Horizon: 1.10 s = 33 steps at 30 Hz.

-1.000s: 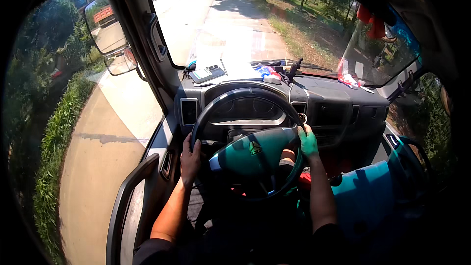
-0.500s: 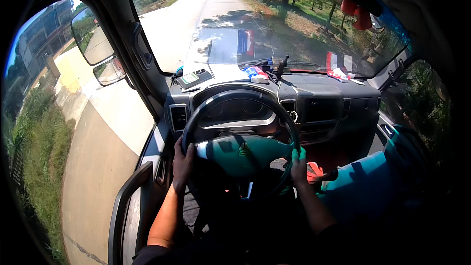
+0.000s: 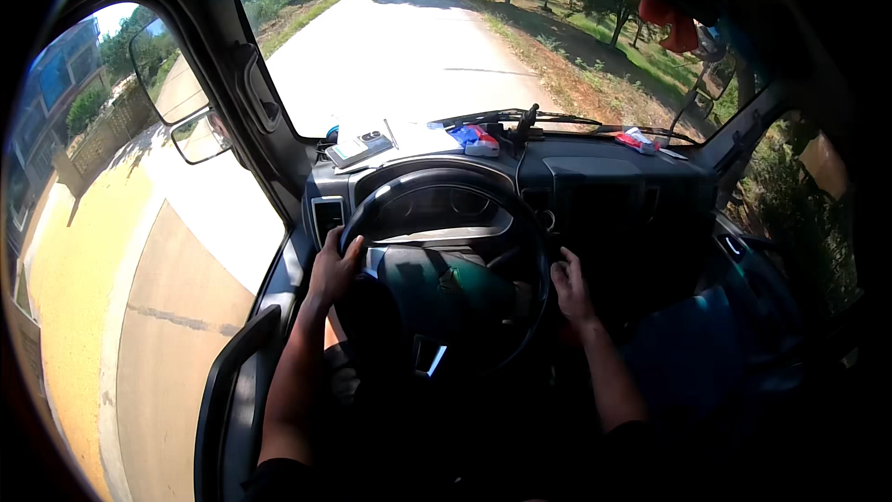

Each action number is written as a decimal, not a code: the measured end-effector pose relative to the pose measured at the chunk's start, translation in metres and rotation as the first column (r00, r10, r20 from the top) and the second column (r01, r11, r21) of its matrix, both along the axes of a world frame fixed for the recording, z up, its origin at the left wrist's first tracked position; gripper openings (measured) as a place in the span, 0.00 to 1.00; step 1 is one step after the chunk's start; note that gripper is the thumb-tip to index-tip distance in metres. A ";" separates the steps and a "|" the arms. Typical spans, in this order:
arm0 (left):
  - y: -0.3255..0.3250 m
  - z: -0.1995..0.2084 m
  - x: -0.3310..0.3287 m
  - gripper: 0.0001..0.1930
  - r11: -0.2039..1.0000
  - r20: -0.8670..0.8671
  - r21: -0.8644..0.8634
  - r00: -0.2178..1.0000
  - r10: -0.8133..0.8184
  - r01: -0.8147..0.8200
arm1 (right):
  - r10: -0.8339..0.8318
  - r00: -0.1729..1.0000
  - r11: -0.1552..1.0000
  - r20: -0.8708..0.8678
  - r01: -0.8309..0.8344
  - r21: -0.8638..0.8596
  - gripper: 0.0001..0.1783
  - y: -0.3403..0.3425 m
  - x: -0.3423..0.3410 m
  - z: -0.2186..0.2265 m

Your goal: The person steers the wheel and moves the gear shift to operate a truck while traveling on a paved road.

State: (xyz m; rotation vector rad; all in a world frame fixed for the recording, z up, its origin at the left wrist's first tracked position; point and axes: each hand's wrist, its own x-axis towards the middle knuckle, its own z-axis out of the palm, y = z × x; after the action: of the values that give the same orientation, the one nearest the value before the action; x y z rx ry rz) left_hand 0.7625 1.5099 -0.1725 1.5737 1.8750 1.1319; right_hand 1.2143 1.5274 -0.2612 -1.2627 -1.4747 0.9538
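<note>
I sit in a vehicle cab behind a dark steering wheel with a teal centre. My left hand grips the wheel's left rim. My right hand rests against the wheel's right rim, fingers curled on it. The wheel's spokes sit turned off level. Both forearms come up from the lower edge.
A pale concrete road runs ahead between grass and trees. The dashboard carries a small device, papers and a blue-red packet. Side mirrors hang outside the left window. Red cloth hangs top right. A blue seat lies to my right.
The view outside has swung as the vehicle turned onto the straight road. My right hand slid from the wheel's upper right down to its right side; the wheel rotated.
</note>
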 end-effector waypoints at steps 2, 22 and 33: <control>0.006 -0.010 -0.004 0.29 0.999 0.081 -0.032 0.997 -0.020 0.022 | 0.006 1.000 0.996 -0.027 -0.004 0.087 0.35 0.022 0.002 -0.003; 0.005 -0.011 -0.006 0.24 0.985 0.271 0.112 0.949 -0.158 0.132 | -0.161 0.983 0.985 0.084 0.154 0.078 0.26 0.037 -0.033 0.031; -0.005 -0.041 -0.019 0.27 0.993 0.420 0.099 0.902 -0.098 0.062 | -0.242 0.936 0.965 0.256 0.205 0.162 0.28 0.047 -0.044 0.033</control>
State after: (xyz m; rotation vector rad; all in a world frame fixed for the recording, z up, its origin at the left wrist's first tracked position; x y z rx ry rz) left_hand 0.7435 1.5052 -0.2139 1.2989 1.4788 1.3995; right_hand 1.1708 1.5742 -0.2279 -1.4713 -1.5356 0.5352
